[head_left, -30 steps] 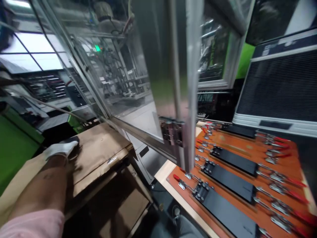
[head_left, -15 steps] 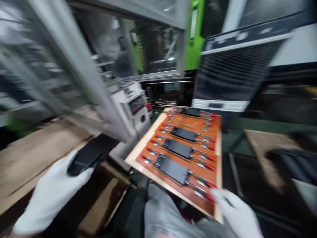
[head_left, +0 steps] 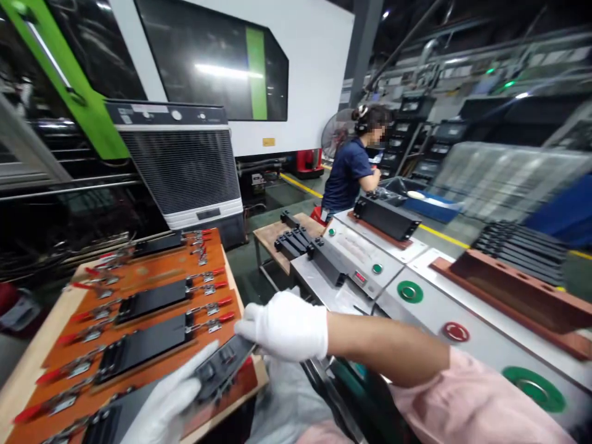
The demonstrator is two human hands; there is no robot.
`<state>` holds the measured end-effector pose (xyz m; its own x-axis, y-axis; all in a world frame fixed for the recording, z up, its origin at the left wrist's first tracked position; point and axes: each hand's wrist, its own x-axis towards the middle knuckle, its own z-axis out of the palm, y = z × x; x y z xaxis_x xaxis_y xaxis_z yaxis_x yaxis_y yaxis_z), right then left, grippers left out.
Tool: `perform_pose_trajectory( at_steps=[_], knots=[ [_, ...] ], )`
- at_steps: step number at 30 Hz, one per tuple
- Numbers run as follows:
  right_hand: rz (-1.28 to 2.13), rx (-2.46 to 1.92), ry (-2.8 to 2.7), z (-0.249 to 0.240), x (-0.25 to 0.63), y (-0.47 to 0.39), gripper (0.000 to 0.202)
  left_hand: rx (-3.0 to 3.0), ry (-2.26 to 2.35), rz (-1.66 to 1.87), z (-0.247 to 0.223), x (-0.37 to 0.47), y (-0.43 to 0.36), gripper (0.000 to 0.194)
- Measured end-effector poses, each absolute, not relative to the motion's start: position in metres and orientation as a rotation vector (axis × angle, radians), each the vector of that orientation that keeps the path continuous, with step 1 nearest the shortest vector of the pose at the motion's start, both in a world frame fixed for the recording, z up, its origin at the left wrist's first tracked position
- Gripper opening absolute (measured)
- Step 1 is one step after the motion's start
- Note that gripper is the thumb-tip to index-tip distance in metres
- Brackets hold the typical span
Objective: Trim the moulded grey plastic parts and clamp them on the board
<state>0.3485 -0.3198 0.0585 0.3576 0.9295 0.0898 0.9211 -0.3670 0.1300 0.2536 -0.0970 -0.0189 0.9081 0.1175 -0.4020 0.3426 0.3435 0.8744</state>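
A black plastic part [head_left: 224, 365] with raised ribs is tilted between my two white-gloved hands. My left hand [head_left: 169, 394] is closed around its near left end, partly hidden by blur. My right hand [head_left: 289, 324] reaches across from the right and pinches the far end. Beneath the part lies an orange board [head_left: 160, 264] in a pale wooden frame. On it, several flat black parts [head_left: 150, 343] sit in a column between red-handled toggle clamps [head_left: 215, 322]. The lowest black part is partly covered by my left hand.
A grey control bench [head_left: 358, 262] with green buttons and a red stop button [head_left: 456, 332] stands to the right. Black housings [head_left: 293, 240] lie on a wooden table [head_left: 263, 233]. A person in navy [head_left: 345, 172] works beyond. An air cooler [head_left: 185, 172] stands ahead.
My view has swung right. My left hand has brought the black plastic part from the left box area to above the board's near corner, and my right hand now grips it too.
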Motion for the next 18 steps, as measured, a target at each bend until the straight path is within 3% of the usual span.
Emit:
perform_pose_trajectory(
  at_steps=[3,6,10,13,18],
  knots=[
    [0.197,2.707,1.384,0.090,0.354,-0.375,0.025,1.130,0.361,-0.245,-0.005,0.282,-0.120,0.074],
    [0.344,2.858,0.695,0.129,0.357,-0.449,0.020,1.137,0.304,-0.310,-0.004,0.305,-0.133,0.068],
    [0.406,2.798,-0.279,0.165,0.361,-0.565,0.038,1.168,0.223,-0.385,-0.023,0.329,-0.144,0.060],
    [0.365,2.879,-0.688,0.170,0.361,-0.643,0.044,1.159,0.194,-0.438,-0.030,0.340,-0.154,0.058],
    [0.508,3.074,-0.840,0.156,0.352,-0.712,0.024,1.148,0.200,-0.481,-0.025,0.348,-0.175,0.059]
  ],
)
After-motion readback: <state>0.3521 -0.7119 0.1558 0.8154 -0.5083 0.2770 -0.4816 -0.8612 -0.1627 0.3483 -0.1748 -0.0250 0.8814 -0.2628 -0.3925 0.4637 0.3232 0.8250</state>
